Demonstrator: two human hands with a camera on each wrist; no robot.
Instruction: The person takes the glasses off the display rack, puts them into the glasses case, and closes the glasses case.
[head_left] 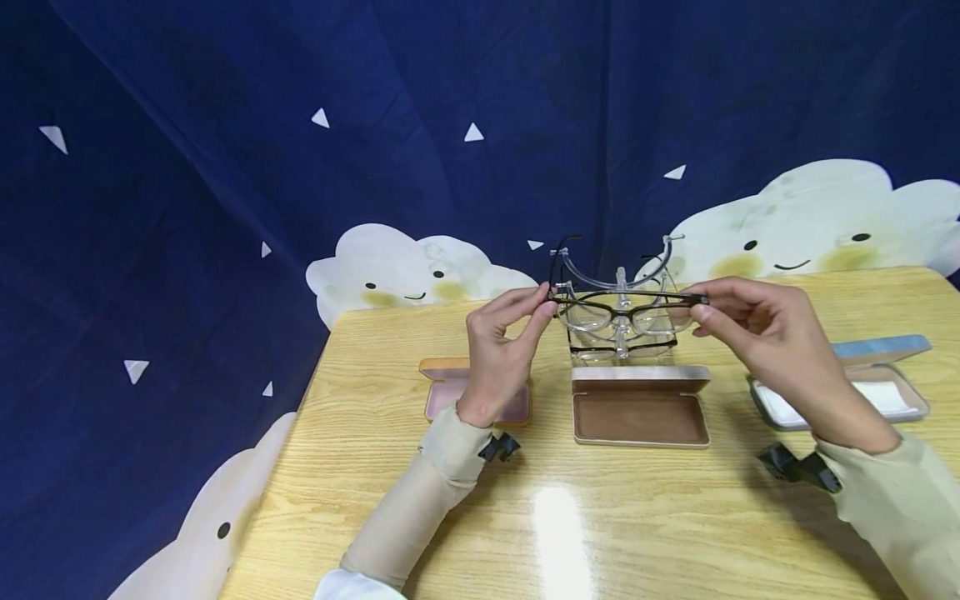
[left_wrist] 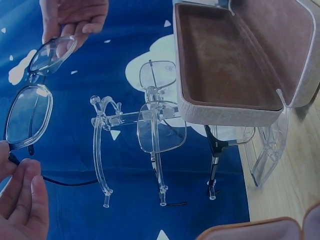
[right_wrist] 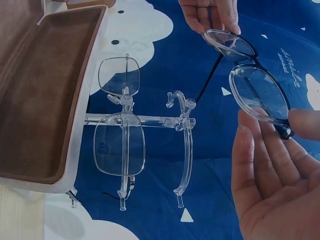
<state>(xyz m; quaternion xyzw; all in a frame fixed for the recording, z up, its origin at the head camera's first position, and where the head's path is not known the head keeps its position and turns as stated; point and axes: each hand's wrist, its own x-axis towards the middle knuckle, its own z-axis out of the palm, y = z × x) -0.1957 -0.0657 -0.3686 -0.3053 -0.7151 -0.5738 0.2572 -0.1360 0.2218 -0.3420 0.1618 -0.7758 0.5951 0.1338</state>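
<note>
Black-and-clear framed eyeglasses [head_left: 621,313] are held up between both hands, in front of a clear display stand [head_left: 621,279]. My left hand [head_left: 504,346] pinches the frame's left hinge corner between thumb and fingers. At the opposite corner my right hand [head_left: 772,342] grips it the same way, thumb on the near side. In the right wrist view the lenses [right_wrist: 260,92] show clear lower rims under a dark brow line. The stand's top curved arm [right_wrist: 185,155] bears nothing, while thin-rimmed glasses [right_wrist: 120,142] sit on the tier below. Dark-topped glasses [head_left: 622,347] rest lower down.
An open case with brown lining [head_left: 641,417] stands on the wooden table [head_left: 645,517] before the stand. Left of it lies an open orange case [head_left: 442,367], partly behind my left arm. A blue-lidded case [head_left: 885,348] holding a white cloth [head_left: 885,396] lies at right.
</note>
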